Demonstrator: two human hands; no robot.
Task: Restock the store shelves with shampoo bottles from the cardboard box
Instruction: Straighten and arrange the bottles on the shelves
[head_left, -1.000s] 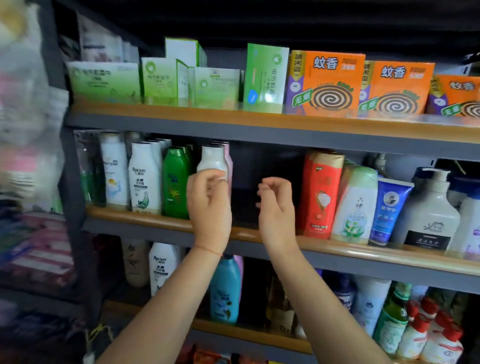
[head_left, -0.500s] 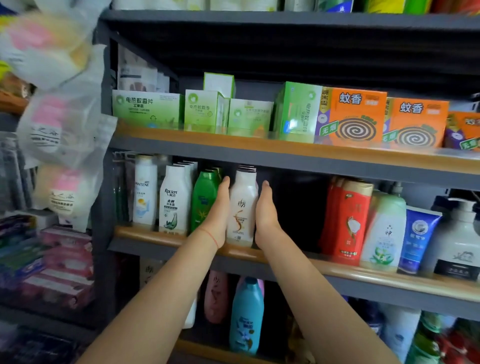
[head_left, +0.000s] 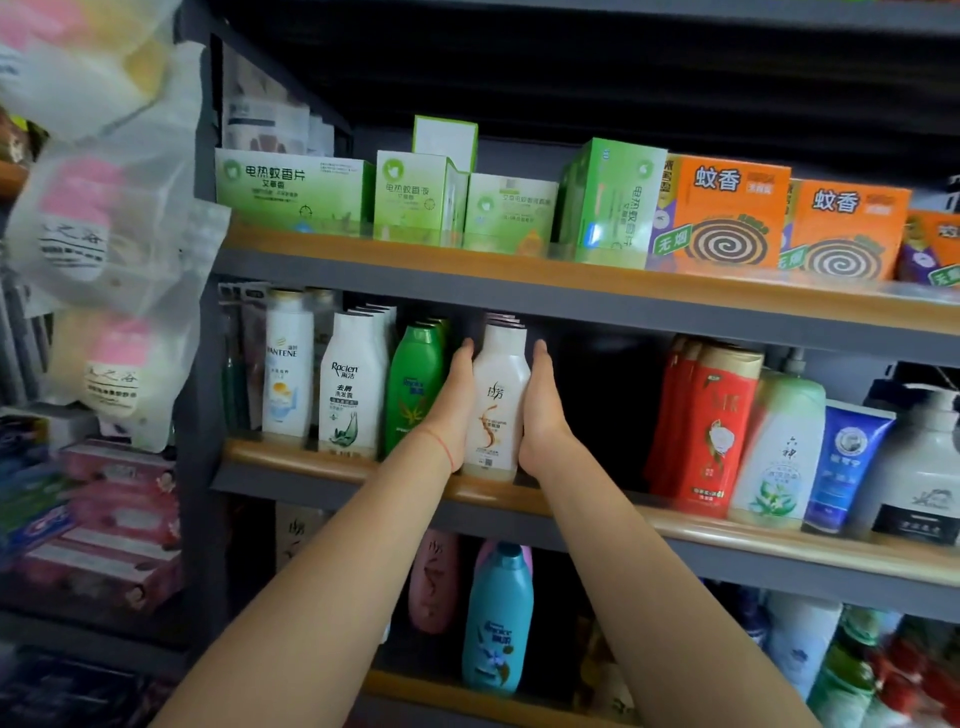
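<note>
While both hands flank it, the white shampoo bottle (head_left: 496, 400) stands upright on the middle shelf (head_left: 332, 460), its base just behind the wooden front lip. The left hand (head_left: 451, 410) lies flat against the bottle's 9 o'clock side and the right hand (head_left: 540, 410) against its 3 o'clock side; the fingers (head_left: 465, 358) of each are straight and together, pressing the bottle between the palms rather than curling round it. More caps of the same kind show directly behind it, so it appears to head a row.

At 9 o'clock of the bottle, touching or nearly touching the left hand, stands a green bottle (head_left: 413, 387), then a white Racien bottle (head_left: 350, 387) and a Pantene bottle (head_left: 287, 364). At 3 o'clock there is a dark, unfilled gap before the red bottles (head_left: 711, 426).

Judgement: this bottle is placed, or all but placed, with only squaring-up and release outstanding. That gap suggests room for further stock. The cardboard box is not in view, so how many bottles remain cannot be told; overall progress is therefore uncertain, likely partway.
</note>
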